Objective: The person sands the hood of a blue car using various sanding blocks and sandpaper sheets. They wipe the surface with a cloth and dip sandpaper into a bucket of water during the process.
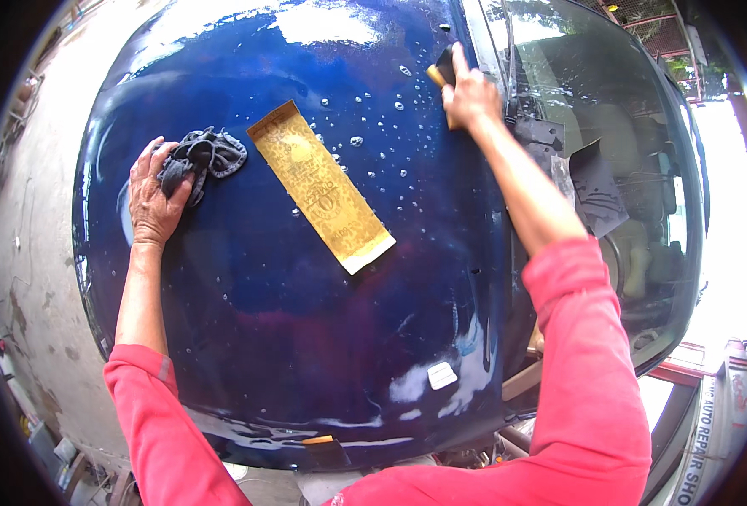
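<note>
A dark blue car panel [323, 312] fills the view, dotted with water drops. My left hand [154, 190] grips a crumpled dark grey wet cloth [209, 156] on its left side. A long yellow sandpaper strip [314, 181] lies flat in the middle, between my hands. Up at the right, near the panel's edge by the windshield, my right hand [472, 97] is closed on a black and tan sanding pad [443, 69], held against the blue paint. A small white square piece [442, 375] rests on the lower right of the panel.
The windshield [643, 169] is on the right, with dark paper pieces [593, 185] lying by the wipers. Another dark pad [323, 447] sits near the bottom edge. Concrete floor [28, 236] shows left, a printed sign board [711, 430] at lower right.
</note>
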Motion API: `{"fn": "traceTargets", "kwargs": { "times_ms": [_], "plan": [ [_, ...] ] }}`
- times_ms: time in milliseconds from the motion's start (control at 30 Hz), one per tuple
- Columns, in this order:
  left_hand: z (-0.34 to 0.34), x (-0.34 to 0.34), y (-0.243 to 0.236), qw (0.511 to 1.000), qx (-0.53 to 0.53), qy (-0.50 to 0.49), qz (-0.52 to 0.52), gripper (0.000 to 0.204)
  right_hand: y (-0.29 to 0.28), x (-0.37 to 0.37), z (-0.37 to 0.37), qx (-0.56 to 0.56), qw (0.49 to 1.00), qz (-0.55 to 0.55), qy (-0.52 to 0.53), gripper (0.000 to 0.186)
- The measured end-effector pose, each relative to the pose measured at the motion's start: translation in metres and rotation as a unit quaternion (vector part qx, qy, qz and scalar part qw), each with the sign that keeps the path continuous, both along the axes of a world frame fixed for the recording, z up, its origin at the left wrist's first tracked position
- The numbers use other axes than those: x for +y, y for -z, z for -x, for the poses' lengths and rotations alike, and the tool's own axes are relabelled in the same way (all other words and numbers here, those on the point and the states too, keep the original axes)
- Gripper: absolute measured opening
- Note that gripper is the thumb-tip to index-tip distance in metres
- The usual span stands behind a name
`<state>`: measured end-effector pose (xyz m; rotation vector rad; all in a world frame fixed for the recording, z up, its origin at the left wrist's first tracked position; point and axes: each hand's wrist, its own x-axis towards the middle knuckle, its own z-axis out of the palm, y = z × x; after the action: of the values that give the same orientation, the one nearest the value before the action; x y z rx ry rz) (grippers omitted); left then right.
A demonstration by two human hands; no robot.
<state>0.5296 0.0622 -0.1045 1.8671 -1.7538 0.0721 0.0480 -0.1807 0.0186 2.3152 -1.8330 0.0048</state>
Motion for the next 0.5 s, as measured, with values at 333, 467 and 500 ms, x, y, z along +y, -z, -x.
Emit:
{"fn": "traceTargets", "kwargs": {
  "times_ms": [333, 467, 500],
  "plan": [
    [-0.001, -0.001, 0.000, 1.000, 0.011, 0.017, 0.002, 0.055, 0.049, -0.076, 0.044, -0.018, 0.996, 0.089, -0.022, 0.084],
    [-0.004, -0.002, 0.000, 1.000, -0.002, 0.010, -0.014, 0.056, 0.062, -0.080, 0.033, 0.002, 0.992, 0.113, -0.054, 0.088],
    [-0.004, -0.003, 0.001, 1.000, 0.004, 0.008, -0.015, 0.057, 0.059, -0.034, 0.046, -0.028, 0.994, 0.062, -0.084, 0.091]
  ]
}}
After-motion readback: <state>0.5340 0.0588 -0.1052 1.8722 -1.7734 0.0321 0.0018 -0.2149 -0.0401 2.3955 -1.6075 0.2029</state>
